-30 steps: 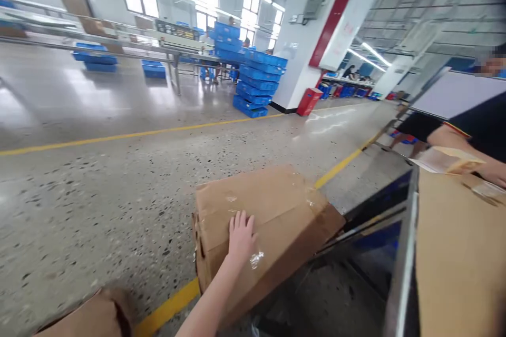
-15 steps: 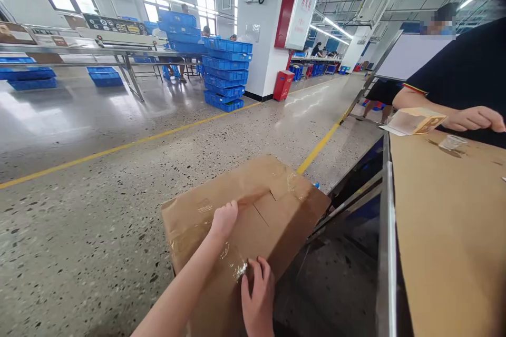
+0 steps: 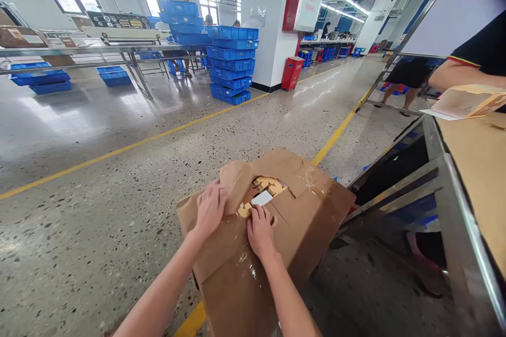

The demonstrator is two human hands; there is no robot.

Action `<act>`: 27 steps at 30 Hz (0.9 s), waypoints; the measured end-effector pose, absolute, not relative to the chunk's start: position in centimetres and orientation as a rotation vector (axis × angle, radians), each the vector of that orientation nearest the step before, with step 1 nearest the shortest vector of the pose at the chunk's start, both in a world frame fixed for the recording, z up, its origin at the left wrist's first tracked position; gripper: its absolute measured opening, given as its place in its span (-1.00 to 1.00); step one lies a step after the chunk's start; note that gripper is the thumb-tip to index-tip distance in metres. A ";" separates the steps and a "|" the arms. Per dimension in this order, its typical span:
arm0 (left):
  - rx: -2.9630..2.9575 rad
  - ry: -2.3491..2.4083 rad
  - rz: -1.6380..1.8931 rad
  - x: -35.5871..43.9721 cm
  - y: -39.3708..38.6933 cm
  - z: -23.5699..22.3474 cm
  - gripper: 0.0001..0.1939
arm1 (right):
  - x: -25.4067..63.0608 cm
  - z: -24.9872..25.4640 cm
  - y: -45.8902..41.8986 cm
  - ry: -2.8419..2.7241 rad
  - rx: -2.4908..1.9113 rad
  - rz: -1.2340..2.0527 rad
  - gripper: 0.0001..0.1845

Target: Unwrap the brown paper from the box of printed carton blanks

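Brown cardboard forms the large box (image 3: pixel 304 221), directly in front of the person and just beside the metal table (image 3: pixel 454 221), which stands to its right. Shiny clear tape (image 3: pixel 316 181) crosses the top of the box near its far right corner, and a ragged opening (image 3: pixel 250 196) gapes at the middle of that top. Inside the opening, a flat white piece (image 3: pixel 262 198) lies among yellowish card pieces (image 3: pixel 270 184). On the box's left part, the left hand (image 3: pixel 211 205) has its fingers close together, bent over the raised flap (image 3: pixel 236 181) beside the opening; whether the thumb pinches it from below cannot be told. At the opening's near edge, the right hand (image 3: pixel 261 226) rests with fingers curled, the tips touching or just beside the white piece; their grip cannot be told either. A yellow floor line (image 3: pixel 336 134) shows beyond the box and again at its near left. Farther beyond the box are stacked blue crates (image 3: pixel 232 66) and a red bin (image 3: pixel 292 73). Right of the box, past the table, a co-worker's arm (image 3: pixel 454 75) is behind a folded paper carton (image 3: pixel 470 101).
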State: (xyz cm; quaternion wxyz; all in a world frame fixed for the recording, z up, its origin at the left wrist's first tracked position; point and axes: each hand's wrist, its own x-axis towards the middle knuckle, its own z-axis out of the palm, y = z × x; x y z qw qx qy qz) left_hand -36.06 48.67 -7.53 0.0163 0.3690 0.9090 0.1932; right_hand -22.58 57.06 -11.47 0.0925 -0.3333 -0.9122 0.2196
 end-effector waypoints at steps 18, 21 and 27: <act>1.914 2.248 0.052 -34.1 49.7 -6.6 -0.81 | -22.7 -8.5 58.8 -3.036 -0.854 0.560 -0.60; 1.854 2.200 0.128 -34.6 48.2 -5.9 -0.90 | -22.6 -8.5 58.8 -3.036 -0.812 0.596 -0.65; 1.701 2.228 0.280 -34.1 45.6 -6.7 -0.55 | -23.1 -7.4 59.8 -3.150 -0.683 0.689 -0.78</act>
